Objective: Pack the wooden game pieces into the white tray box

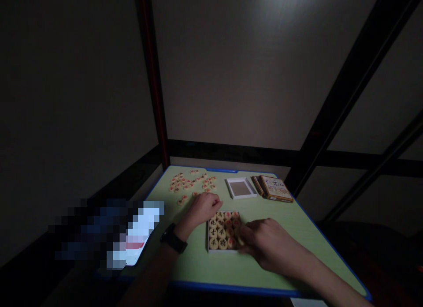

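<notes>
A shallow white box [209, 241] lies near the front of the table, filled with rows of round wooden Chinese chess pieces [221, 232] marked in black or red characters. My right hand [264, 243] is at the box's right side, slightly blurred, its fingers pinched round a pale chess piece [241, 241] that is partly hidden. Just beyond the box's back left corner is my left hand [203, 206], fingers curled in; whatever they may hold is out of sight. A dark watch [174, 238] is on the left wrist.
Loose chess pieces [185, 182] are scattered over the back left of the green table [277, 271]. Behind the filled box stands another white box part [243, 189], beside a printed box lid [276, 189]. A lit screen [139, 238], partly pixelated, is at the left edge.
</notes>
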A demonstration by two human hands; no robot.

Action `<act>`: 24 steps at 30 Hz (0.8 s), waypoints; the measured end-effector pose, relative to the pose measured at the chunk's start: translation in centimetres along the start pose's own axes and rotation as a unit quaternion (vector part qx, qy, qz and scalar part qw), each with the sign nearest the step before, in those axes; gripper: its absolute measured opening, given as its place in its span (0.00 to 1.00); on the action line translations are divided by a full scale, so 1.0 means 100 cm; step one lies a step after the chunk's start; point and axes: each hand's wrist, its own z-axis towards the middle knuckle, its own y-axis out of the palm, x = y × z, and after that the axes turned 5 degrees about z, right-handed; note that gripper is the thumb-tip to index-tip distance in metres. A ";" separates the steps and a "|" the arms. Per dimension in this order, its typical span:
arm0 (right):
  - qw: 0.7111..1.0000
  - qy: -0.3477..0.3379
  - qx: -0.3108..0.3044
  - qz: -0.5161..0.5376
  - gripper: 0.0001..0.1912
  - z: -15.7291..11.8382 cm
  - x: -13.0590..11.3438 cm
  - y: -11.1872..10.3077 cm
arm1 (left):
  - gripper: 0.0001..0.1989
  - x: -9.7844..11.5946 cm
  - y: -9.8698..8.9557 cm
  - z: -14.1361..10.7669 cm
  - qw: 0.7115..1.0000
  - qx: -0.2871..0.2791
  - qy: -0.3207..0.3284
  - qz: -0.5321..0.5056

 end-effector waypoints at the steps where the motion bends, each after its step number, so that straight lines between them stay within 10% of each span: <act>1: 0.999 0.001 0.014 0.029 0.04 -0.001 0.005 -0.005 | 0.14 0.000 0.000 0.000 1.000 -0.001 0.003 -0.003; 8: 0.974 -0.047 -0.003 0.220 0.11 0.009 0.031 0.005 | 0.14 -0.001 0.000 -0.001 1.000 0.004 0.021 -0.003; 24: 0.979 -0.065 -0.034 0.190 0.11 0.018 0.032 0.016 | 0.15 0.000 0.001 -0.001 1.000 -0.004 0.021 -0.005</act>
